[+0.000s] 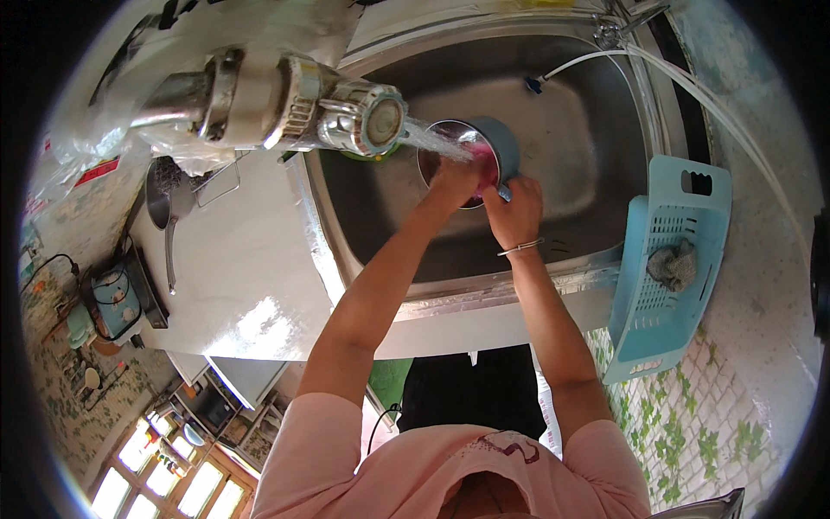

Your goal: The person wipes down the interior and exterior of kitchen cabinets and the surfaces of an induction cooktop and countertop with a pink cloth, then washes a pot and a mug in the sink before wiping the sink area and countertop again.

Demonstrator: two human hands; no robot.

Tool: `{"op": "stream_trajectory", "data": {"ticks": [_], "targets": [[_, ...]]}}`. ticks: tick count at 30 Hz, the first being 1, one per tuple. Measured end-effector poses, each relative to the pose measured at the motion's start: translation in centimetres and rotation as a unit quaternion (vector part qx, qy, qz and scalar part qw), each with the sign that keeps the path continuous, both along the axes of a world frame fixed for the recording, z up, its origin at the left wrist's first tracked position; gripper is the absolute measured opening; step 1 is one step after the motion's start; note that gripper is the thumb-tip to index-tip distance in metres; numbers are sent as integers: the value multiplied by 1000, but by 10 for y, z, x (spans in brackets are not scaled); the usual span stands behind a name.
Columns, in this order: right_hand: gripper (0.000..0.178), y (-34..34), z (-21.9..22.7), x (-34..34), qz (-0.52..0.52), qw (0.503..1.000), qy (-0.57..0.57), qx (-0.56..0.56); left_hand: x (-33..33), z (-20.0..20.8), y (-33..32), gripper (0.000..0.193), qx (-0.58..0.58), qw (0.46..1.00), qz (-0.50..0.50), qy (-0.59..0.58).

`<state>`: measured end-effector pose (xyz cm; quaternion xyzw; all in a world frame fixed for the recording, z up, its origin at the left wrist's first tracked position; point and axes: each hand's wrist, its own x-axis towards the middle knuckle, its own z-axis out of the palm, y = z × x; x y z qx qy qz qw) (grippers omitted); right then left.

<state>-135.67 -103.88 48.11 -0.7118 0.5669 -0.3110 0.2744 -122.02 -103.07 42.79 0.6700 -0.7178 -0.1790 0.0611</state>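
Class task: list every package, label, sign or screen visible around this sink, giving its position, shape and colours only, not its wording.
Red rectangular label: far left, on the wall beside the counter, red with pale markings.
Clear crumpled plastic bag: on the white counter left of the sink, beneath the tap, translucent white.
No screens show.

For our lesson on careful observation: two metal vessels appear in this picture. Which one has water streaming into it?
The blue-sided steel pot over the sink, held by both hands, under the tap. The other, a ladle-like pan, rests dry on the counter.

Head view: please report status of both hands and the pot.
Left hand inside blue pot, on something pink. Right hand grips the pot's rim. Faucet water runs into it, over steel sink. Nothing blocking.
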Motion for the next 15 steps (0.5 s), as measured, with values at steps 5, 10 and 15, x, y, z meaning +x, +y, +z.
{"op": "stream_trajectory", "data": {"ticks": [5, 10, 15], "targets": [[30, -3, -1, -10, 13, 1000, -15, 9, 0, 45, -20, 32, 380, 742, 257, 489], [32, -2, -1, -7, 69, 994, 41, 67, 26, 57, -16, 23, 175, 979, -83, -56], [31, -3, -4, 3, 28, 995, 86, 45, 51, 39, 1, 22, -86, 966, -158, -186]]}}
